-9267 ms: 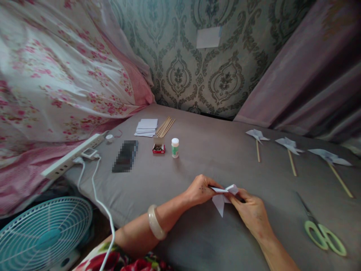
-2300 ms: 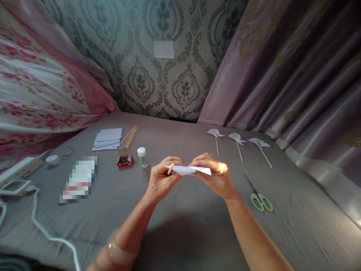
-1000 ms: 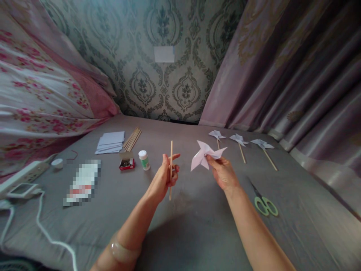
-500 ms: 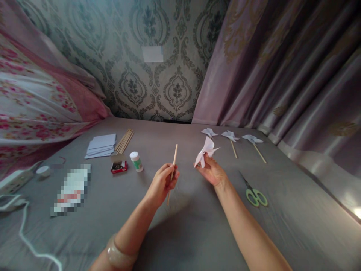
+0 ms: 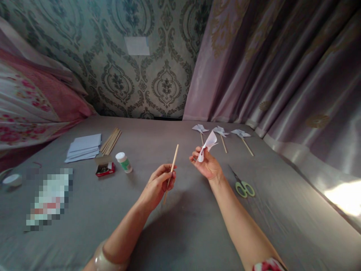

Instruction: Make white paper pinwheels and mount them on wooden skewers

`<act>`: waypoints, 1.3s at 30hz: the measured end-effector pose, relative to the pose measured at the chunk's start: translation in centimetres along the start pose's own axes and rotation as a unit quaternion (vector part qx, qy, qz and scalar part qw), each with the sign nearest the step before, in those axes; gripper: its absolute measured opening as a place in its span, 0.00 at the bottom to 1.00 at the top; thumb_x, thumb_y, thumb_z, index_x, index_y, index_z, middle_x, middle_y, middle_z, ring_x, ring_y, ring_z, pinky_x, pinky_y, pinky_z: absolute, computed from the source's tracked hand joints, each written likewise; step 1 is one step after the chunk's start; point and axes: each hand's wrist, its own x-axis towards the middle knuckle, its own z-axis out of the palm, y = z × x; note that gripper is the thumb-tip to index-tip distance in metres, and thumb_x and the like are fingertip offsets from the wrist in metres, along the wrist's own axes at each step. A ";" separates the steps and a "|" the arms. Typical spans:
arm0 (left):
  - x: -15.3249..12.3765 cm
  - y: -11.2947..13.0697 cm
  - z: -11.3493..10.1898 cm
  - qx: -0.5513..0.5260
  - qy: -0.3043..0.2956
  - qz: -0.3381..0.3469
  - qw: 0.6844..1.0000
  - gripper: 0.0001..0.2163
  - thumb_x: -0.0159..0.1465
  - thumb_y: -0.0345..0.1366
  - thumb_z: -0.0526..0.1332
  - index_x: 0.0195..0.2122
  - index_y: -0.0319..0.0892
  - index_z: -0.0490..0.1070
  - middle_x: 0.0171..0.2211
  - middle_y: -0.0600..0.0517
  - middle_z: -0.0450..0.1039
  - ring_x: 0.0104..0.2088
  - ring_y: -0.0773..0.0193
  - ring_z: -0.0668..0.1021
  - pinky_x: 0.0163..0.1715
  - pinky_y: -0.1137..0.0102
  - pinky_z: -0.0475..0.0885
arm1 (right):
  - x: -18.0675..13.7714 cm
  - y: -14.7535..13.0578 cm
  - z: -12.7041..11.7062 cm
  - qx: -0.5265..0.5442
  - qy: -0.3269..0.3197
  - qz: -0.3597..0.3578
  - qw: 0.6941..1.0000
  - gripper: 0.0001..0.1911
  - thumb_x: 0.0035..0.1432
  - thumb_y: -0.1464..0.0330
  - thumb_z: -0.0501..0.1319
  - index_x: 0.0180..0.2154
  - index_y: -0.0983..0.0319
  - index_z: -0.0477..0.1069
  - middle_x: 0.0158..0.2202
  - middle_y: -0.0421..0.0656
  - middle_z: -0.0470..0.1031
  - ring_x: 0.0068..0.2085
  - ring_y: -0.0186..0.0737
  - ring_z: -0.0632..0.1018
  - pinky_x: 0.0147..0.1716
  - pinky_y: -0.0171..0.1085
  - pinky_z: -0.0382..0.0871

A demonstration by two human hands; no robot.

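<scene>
Head cam: L hand (image 5: 157, 183) has thumb + fingers pinching a thin wood stick (image 5: 175, 158); it pokes out both ends of the grip, tilted, top leaning R. R hand (image 5: 210, 168): thumb + fingertip pinching a white paper pinwheel (image 5: 211, 140) approx. at its ctr, other fingers loosely curled. Pinwheel sits R of L fingertips, apart from the stick. Both held above gray cloth (image 5: 197, 218).

Beyond R fingers: 3 finished pinwheels (image 5: 241, 133) lying in a row. Scissors (image 5: 244, 189) R of R fingers, nearer cam, tips pointing away.

L of L fingers: white/green bottle (image 5: 124, 162), then open red box (image 5: 105, 170) w/ small bits inside. Past those, farther from L fingers: stick bundle (image 5: 111, 141) + paper stack (image 5: 84, 146), side by side. Pixelated flat item (image 5: 50, 199) well L of L fingers, can't ID. Bangle (image 5: 101, 259) on L forearm, well behind fingers.
</scene>
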 end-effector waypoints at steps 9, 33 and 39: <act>-0.3 -0.5 0.3 0.030 -0.023 0.001 0.999 0.16 0.54 0.39 0.69 0.43 0.41 0.73 0.26 0.53 0.70 0.22 0.73 0.66 0.20 0.77 0.57 | -0.3 -0.3 0.0 -0.019 -0.037 -0.021 0.999 0.14 0.39 0.56 0.73 0.25 0.53 0.73 0.27 0.33 0.69 0.28 0.32 0.69 0.38 0.42 0.73; -0.2 -0.9 0.6 0.023 -0.026 -0.006 0.999 0.19 0.50 0.39 0.72 0.42 0.40 0.76 0.25 0.51 0.74 0.20 0.75 0.66 0.20 0.77 0.56 | -0.7 0.3 0.5 0.088 -0.088 0.037 0.992 0.13 0.40 0.66 0.75 0.26 0.56 0.72 0.28 0.32 0.68 0.30 0.29 0.68 0.37 0.36 0.69; -0.4 -0.8 0.9 0.009 -0.038 0.002 0.999 0.16 0.54 0.40 0.70 0.42 0.41 0.77 0.25 0.51 0.74 0.20 0.75 0.66 0.20 0.76 0.55 | -1.1 0.6 1.5 0.108 -0.074 0.061 0.990 0.14 0.41 0.70 0.74 0.23 0.59 0.69 0.28 0.33 0.70 0.30 0.31 0.68 0.38 0.38 0.68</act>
